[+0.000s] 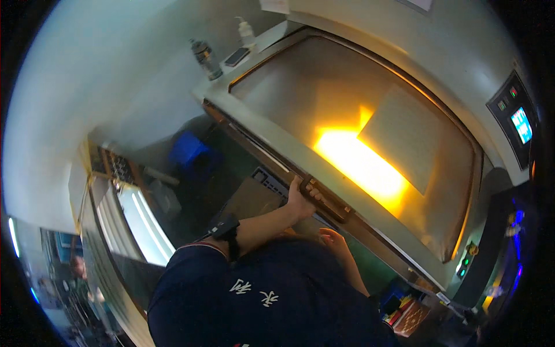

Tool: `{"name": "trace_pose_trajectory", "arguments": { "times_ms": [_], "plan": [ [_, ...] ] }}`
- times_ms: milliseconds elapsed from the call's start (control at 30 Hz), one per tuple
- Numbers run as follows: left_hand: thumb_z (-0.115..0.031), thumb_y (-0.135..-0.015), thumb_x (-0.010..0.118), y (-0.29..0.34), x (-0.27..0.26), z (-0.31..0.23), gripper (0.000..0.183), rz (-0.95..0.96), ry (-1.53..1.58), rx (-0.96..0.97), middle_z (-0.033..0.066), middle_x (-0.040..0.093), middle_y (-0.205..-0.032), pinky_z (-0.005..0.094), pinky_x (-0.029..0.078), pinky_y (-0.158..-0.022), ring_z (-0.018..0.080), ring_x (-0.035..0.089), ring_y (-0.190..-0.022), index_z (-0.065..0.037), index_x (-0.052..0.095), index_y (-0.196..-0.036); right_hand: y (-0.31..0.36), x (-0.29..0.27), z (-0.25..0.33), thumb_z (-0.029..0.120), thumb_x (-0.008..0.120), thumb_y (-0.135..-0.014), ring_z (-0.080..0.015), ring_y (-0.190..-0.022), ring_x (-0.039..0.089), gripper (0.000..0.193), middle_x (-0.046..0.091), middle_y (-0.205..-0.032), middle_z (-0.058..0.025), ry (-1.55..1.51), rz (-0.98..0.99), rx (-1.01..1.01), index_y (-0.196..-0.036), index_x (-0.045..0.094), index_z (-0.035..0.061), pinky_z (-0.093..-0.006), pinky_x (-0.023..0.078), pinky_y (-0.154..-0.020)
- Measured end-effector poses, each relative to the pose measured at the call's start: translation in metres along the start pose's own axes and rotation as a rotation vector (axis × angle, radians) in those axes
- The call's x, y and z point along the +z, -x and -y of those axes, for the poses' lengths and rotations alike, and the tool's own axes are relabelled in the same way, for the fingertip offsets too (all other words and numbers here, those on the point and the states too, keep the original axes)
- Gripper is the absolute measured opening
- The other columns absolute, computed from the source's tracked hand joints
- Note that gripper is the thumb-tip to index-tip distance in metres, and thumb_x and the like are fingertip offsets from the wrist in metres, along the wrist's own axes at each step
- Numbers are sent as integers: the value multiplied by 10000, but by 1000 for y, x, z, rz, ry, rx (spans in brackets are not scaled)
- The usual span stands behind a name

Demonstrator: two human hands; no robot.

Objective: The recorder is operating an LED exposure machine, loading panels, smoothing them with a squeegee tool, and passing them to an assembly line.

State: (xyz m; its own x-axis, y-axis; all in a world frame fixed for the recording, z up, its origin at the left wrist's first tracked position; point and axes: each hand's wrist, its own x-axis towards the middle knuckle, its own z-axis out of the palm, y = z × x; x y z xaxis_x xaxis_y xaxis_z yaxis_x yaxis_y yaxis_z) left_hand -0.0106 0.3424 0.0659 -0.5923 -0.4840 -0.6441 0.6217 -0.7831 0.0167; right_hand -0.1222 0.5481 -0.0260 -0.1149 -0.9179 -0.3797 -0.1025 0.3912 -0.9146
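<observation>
A large grey machine has a wide lid (272, 144) with a tinted window (347, 115), in which a bright yellow glow shows. My left hand (300, 199) is closed around the dark bar handle (329, 203) on the lid's front edge. A black band sits on that forearm. My right hand (335, 238) is lower, close to my dark blue shirt and just under the lid's front edge. Its fingers are partly hidden, and nothing is visibly in it.
A control panel with a small lit screen (520, 124) sits at the machine's right. A spray bottle (203, 56), a pump bottle (246, 32) and a phone (237, 56) stand on its far corner. A blue bin (188, 149) is on the floor. Another person (78, 269) is at the lower left.
</observation>
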Motion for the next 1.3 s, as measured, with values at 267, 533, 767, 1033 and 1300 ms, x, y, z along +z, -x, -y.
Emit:
{"name": "trace_pose_trajectory", "arguments": {
  "times_ms": [267,533,767,1033,1300],
  "plan": [
    [-685,-937,291,110,117,-2,617,457,-54,64,54,452,-740,422,392,-848,260,468,-768,-116,502,-827,-22,-97,101,167,638,-900,-263,-914,679,224,686,-1045,-128,459,-404,58,-1089,672,53,-389,522,-829],
    [-740,-867,426,116,203,-14,698,946,-254,130,75,573,-1036,486,354,-1043,271,526,-1039,-77,545,-1052,-84,-293,-116,483,457,-984,-372,-1388,339,498,403,-1496,-141,1259,-823,120,-1392,500,202,-540,221,-1149],
    [-747,-734,636,88,265,-30,1038,1256,-551,103,197,358,-1495,559,312,-1114,396,326,-1382,-58,349,-1456,-10,-226,-29,588,495,-917,-377,-1478,126,576,202,-1598,-126,920,-1090,536,-1428,419,332,-552,94,-1180],
    [-341,-969,541,-112,223,-41,581,1399,-1574,-6,142,427,-1487,422,292,-1151,271,361,-1394,-60,396,-1457,-35,-220,60,592,862,-572,-365,-1369,366,1151,385,-1480,-195,245,-1274,1159,-1465,317,112,-536,332,-1081],
    [-699,-849,476,-209,52,-103,1013,1620,-2638,879,295,171,-1556,621,120,-1149,550,111,-1413,66,255,-1474,-43,-94,32,516,813,-716,-253,-834,657,680,709,-901,-129,-304,-1450,376,-1015,689,-82,-383,507,-768]
  ]
}}
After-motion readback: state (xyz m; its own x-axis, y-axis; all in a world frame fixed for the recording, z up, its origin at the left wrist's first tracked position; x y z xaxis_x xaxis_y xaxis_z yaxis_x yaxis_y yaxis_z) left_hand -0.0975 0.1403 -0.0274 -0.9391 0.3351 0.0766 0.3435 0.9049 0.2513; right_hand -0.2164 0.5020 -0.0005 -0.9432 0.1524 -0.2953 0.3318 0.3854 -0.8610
